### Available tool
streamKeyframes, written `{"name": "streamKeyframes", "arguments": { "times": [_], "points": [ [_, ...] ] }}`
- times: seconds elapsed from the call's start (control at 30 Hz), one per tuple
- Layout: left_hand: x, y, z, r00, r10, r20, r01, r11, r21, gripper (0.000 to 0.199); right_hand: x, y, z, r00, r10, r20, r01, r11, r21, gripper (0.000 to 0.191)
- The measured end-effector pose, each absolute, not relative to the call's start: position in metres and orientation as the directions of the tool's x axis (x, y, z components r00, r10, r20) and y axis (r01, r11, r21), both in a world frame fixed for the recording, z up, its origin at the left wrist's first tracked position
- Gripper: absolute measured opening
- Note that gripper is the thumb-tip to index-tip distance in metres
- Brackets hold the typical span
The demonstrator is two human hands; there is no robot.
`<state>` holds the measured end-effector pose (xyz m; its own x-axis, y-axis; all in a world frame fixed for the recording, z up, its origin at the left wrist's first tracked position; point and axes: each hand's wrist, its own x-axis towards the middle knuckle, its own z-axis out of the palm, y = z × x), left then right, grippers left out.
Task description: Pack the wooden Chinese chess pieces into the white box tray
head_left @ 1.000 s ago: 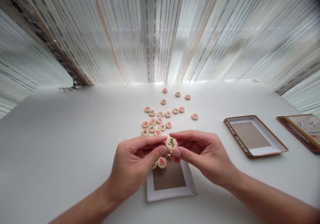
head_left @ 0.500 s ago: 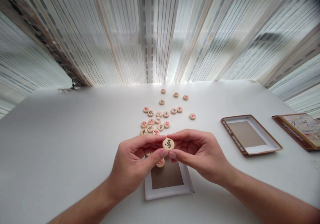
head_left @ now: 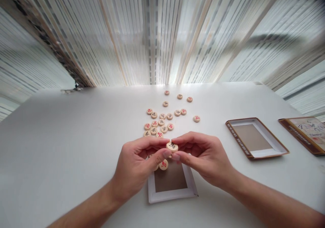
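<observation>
Between the fingertips of my left hand [head_left: 142, 160] and my right hand [head_left: 203, 153] is a round wooden Chinese chess piece [head_left: 172, 146] with a black character. Both hands pinch it from opposite sides, its face tilted upward. Below them lies a shallow white box tray [head_left: 172, 196] with a brown bottom, its far part hidden by my hands. A chess piece with a red character [head_left: 163, 164] shows under the fingers, and other pieces beside it are partly covered by my left thumb.
Several loose chess pieces with red or black characters [head_left: 161, 122] are scattered on the white table [head_left: 76, 153] beyond my hands. To the right lie an open brown-edged box half [head_left: 256, 138] and a flat printed box [head_left: 304, 133]. Striped curtains [head_left: 162, 35] hang behind the table.
The held piece has tipped, so its face now points more upward and its rim shows. Both hands stay nearly in place, and the whole view has shifted slightly.
</observation>
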<state>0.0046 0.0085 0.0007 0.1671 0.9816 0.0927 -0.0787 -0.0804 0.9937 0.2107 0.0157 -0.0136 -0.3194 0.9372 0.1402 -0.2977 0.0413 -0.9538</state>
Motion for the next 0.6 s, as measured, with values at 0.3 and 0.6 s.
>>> {"name": "streamKeyframes", "arguments": {
  "times": [0.3, 0.6],
  "points": [
    [0.0032, 0.0079, -0.0026, 0.184, 0.969, 0.162, -0.068, -0.152, 0.986, 0.020, 0.2092, 0.0160, -0.0096, -0.346, 0.935, 0.078, -0.345, -0.049, -0.937, 0.025],
    [0.0042, 0.0070, -0.0011, 0.200, 0.967, 0.156, -0.076, -0.143, 0.987, 0.019, 0.2068, 0.0193, -0.0047, -0.421, 0.906, -0.046, -0.347, -0.207, -0.915, 0.020]
  ]
}}
